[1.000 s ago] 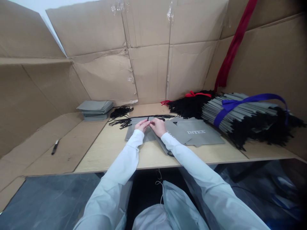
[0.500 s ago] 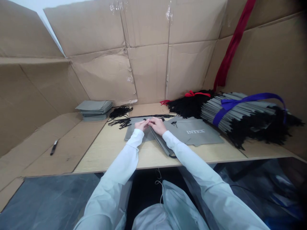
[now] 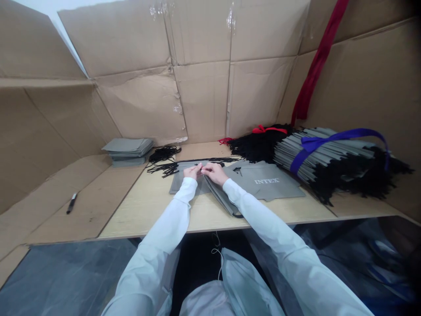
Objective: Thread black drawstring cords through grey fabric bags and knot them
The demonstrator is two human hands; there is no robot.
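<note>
The left hand (image 3: 192, 171) and right hand (image 3: 213, 174) pinch a thin black cord (image 3: 210, 159) at the top edge of a folded grey fabric bag (image 3: 186, 184) on a pale wooden desk (image 3: 148, 210), just left of a flat grey bag (image 3: 283, 191) printed "INTEX".

The light is bright, even and diffuse, with no visible source, and the **cardboard walls** (image 3: 197, 101) show only faint shading along their creases. Small highlights glint on the **packing tape** (image 3: 158, 8), and a pale sheen lies across the **plastic sheeting** (image 3: 69, 276) below the table. The **white wall** (image 3: 39, 17) at the top left is nearly washed out. Shadows beneath the **hands** (image 3: 204, 172) are soft. The wide lens bends the **table edge** (image 3: 197, 231) and stretches the **sleeves** (image 3: 289, 259) near the frame. The lower right corner darkens, and the **black cords** (image 3: 358, 184) merge into one mass, while the lettering on the **grey bag** (image 3: 266, 181) stays legible.
</note>
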